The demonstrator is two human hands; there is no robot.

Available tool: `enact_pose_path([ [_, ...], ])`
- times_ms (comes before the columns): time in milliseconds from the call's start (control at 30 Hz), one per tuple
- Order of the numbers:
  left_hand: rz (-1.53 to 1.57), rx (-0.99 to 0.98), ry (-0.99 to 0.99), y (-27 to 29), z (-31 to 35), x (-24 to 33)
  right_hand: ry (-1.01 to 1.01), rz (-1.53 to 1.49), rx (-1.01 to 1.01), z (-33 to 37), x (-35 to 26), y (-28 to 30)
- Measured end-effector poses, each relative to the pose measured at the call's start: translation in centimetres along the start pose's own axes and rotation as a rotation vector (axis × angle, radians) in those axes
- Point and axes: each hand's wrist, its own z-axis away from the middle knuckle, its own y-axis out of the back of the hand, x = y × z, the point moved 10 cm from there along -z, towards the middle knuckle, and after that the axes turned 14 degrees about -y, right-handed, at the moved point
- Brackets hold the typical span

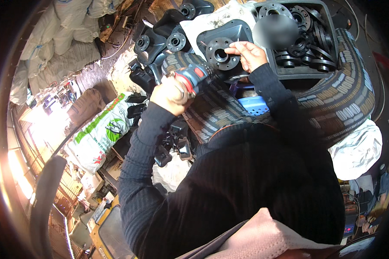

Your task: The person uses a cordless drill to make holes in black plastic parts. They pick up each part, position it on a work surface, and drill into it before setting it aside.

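My left hand (pixel 170 96) is closed around a red and dark grey power driver (pixel 192 78), whose front end points right toward a round black flange (pixel 212 52). This flange has a ring of small holes and a wide centre hole. It lies on a black housing part (pixel 237 30) with a broad square rim, over a white sack. At the flange's right side, my right hand (pixel 251 55) has thumb and forefinger pinched together near the centre hole. A thin, pale sliver shows by those fingertips, too small to name.
A grey bin (pixel 270 74) at the far right holds several black flanged parts. More black housings (pixel 153 43) stand at the far left. Patterned cloth (pixel 341 99) lies over my legs, beside a blue perforated stool or basket (pixel 253 105). A white-green sack (pixel 101 134) lies left.
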Motion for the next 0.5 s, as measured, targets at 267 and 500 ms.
enact_pose_path([
  [267, 0.331, 0.187, -0.014, 1.5, 2.8, 3.5, -0.149, -0.131, -0.112, 1.7, 0.2, -0.6],
  [500, 0.683, 0.51, -0.042, 2.4, 3.2, 6.4, -0.332, -0.41, -0.304, 4.5, 1.7, -2.9],
])
